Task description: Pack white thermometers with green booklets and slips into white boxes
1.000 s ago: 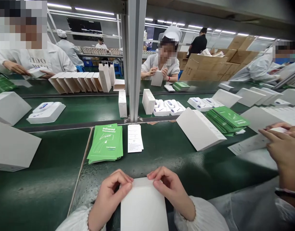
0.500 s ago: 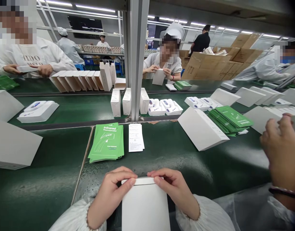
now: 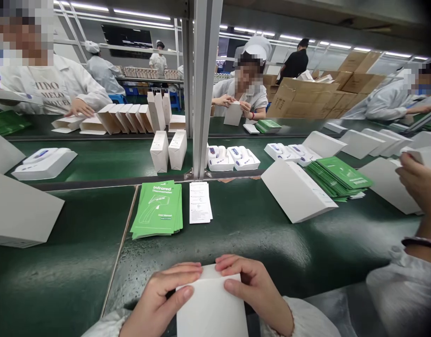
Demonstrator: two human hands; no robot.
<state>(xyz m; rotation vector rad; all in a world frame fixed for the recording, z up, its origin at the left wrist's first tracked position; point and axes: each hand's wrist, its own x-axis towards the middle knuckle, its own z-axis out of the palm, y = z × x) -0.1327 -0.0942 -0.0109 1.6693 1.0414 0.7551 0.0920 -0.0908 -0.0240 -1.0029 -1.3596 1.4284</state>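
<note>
A white carton (image 3: 211,306) stands at the near edge, its lower part cut off by the frame. My left hand (image 3: 168,292) grips its upper left corner, thumb on the front face and fingers along the top. On the upper right corner my right hand (image 3: 252,285) holds it the same way. The carton's top flap lies folded over between my fingers. Beyond it lie a stack of green user manuals (image 3: 157,208) and, beside that, a small pile of white printed leaflets (image 3: 199,203).
White cartons (image 3: 296,192) (image 3: 22,210) lie tilted on both sides. Another stack of green manuals (image 3: 342,175) is at right, near a co-worker's hand (image 3: 421,180). Behind a metal post (image 3: 204,89), a belt (image 3: 120,157) carries thermometers in white trays (image 3: 220,158) and upright boxes (image 3: 177,149).
The carton's top flap has gone down, and my fingers have moved onto it. Trays and boxes on the belt shifted left. The co-worker's hand at right moved outward and now holds something white.
</note>
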